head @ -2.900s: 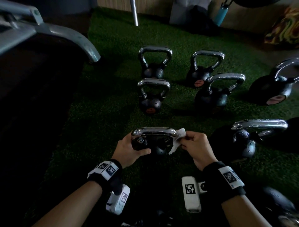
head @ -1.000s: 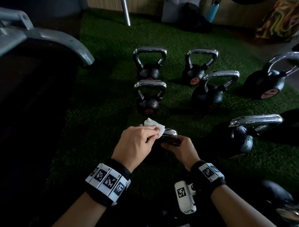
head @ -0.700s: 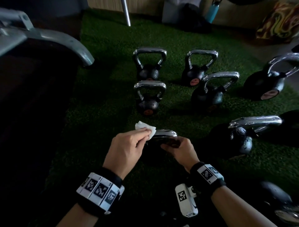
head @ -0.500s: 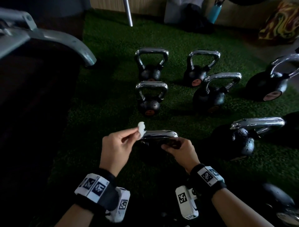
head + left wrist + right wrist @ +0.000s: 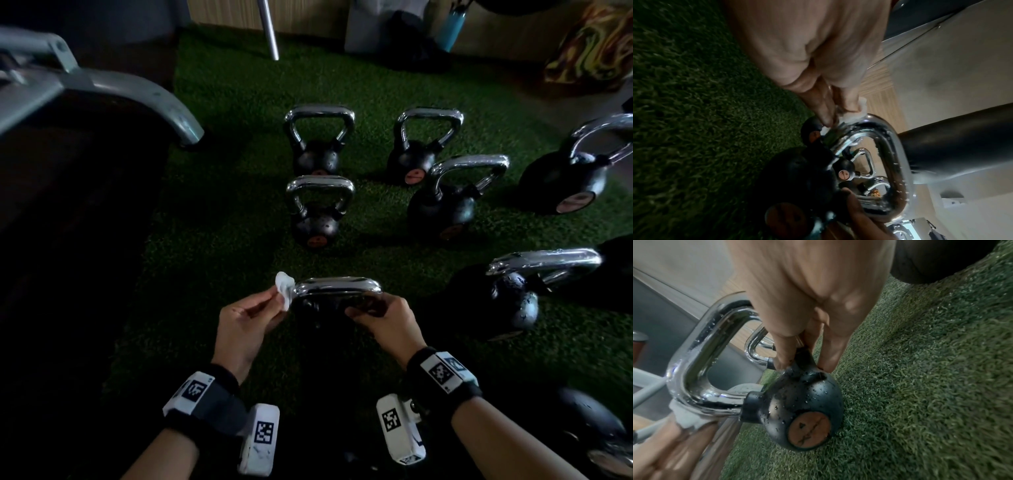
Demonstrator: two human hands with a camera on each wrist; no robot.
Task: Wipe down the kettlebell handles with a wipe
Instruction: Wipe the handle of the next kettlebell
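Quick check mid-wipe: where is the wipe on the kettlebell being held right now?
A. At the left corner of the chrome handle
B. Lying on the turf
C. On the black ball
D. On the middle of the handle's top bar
A: the left hand pinches the wipe against the left bend of the chrome handle, while the right hand steadies the kettlebell at the handle's base on the other side.

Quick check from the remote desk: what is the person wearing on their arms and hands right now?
Both forearms are bare, with no sleeves and no gloves on the left hand or the right hand. Each wrist carries a black strap bearing white panels with black square-patterned tags. A white camera block with the same kind of tag hangs under each wrist. No rings or watch are visible.
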